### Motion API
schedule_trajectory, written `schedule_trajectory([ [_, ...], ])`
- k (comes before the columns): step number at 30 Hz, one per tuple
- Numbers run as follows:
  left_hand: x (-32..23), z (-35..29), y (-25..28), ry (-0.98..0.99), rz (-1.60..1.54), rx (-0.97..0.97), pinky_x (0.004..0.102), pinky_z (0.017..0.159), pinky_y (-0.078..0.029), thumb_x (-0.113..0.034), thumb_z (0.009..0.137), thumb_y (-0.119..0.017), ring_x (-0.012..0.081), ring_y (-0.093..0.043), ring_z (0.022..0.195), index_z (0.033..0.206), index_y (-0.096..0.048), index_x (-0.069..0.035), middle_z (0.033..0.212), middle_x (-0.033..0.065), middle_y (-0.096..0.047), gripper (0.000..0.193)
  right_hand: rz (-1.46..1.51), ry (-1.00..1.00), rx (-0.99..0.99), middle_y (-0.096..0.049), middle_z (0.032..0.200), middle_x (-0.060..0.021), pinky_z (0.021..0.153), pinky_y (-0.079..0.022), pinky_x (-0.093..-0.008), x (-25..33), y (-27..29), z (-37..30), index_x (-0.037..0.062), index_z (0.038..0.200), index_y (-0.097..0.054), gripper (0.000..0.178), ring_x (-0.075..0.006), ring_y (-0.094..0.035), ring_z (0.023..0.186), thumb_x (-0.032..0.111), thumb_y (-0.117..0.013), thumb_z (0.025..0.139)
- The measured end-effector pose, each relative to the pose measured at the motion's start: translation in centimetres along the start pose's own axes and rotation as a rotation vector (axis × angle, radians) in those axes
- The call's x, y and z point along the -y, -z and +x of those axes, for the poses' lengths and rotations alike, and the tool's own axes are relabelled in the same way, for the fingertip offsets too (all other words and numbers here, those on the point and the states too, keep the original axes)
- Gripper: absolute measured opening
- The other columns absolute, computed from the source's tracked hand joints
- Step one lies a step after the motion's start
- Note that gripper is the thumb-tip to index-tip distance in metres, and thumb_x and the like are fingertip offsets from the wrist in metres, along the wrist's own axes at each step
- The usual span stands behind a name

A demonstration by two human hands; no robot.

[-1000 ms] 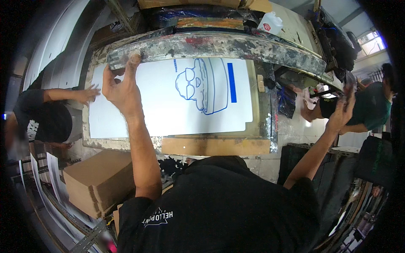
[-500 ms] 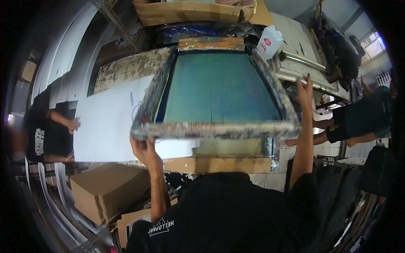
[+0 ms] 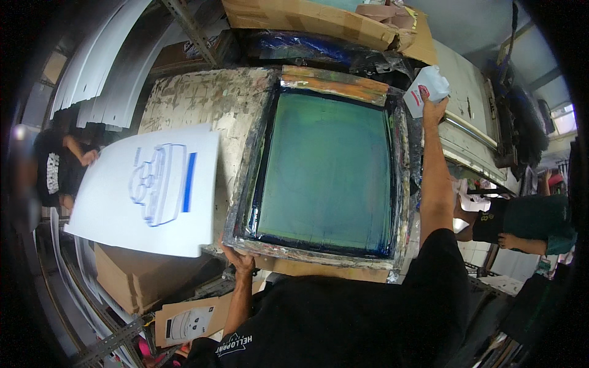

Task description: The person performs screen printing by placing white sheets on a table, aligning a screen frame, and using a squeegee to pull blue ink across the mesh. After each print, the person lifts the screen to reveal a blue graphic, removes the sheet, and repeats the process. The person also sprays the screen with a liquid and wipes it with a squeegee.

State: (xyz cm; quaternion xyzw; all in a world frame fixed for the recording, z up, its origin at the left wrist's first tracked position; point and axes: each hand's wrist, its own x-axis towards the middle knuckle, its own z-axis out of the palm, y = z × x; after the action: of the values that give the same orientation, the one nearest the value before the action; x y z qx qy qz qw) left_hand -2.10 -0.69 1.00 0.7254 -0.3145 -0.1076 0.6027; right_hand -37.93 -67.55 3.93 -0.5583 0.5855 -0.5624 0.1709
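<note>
A screen printing frame [image 3: 402,184] with a green mesh lies in front of me, its wooden edges crusted with old ink. At its near left corner my left hand [image 3: 240,257] is closed, with the fingers partly hidden beneath the edge. Stretched out to the far right, my right hand [image 3: 434,110] grips a white plastic jug [image 3: 418,92], which is tilted. Left of the frame, a co-worker's hand [image 3: 91,157] holds a white sheet [image 3: 104,196] with a blue print on it. The sheet is bent and slightly blurred.
An ink-stained worktable [image 3: 178,101] extends left of the frame. Behind it stands an open cardboard box [image 3: 307,17]. Brown cartons [image 3: 116,276] are stacked at the lower left, by a metal rack [image 3: 113,346]. Another person in a green shirt [image 3: 540,218] is at the right.
The frame has come down flat and nearer to me. My right hand has moved onto the jug. The co-worker's white sheet has slid out leftward, showing its blue print.
</note>
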Motion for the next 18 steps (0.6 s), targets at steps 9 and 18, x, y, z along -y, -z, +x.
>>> schedule_trajectory([
  [9, 3.4, -1.4, -0.8, -0.052, -0.093, -0.004, 0.0458, 0.108, -0.036, -0.062, 0.064, -0.086, 0.0299, -0.043, 0.126, 0.147, -0.02, 0.004, 0.136, 0.0166, -0.04, 0.125, -0.444, 0.696, 0.494, -0.066, 0.118, -0.0138, 0.087, -0.045, -0.0461, 11.6, 3.8, -4.1, 0.0077, 0.123, -0.06, 0.073, -0.0383, -0.061, 0.103, 0.019, -0.089, 0.057],
  [18, 4.3, -2.1, -1.7, 0.124, -0.069, 0.049, 0.0443, 0.106, -0.037, -0.051, 0.069, -0.086, 0.0282, -0.043, 0.123, 0.147, -0.019, 0.001, 0.133, 0.0156, -0.039, 0.115, -0.688, 0.955, 0.703, -0.067, 0.106, -0.0119, 0.082, -0.041, -0.0435, 14.4, 3.3, -6.7, 0.0085, 0.116, -0.064, 0.057, -0.033, -0.058, 0.097, 0.009, -0.063, 0.059],
])
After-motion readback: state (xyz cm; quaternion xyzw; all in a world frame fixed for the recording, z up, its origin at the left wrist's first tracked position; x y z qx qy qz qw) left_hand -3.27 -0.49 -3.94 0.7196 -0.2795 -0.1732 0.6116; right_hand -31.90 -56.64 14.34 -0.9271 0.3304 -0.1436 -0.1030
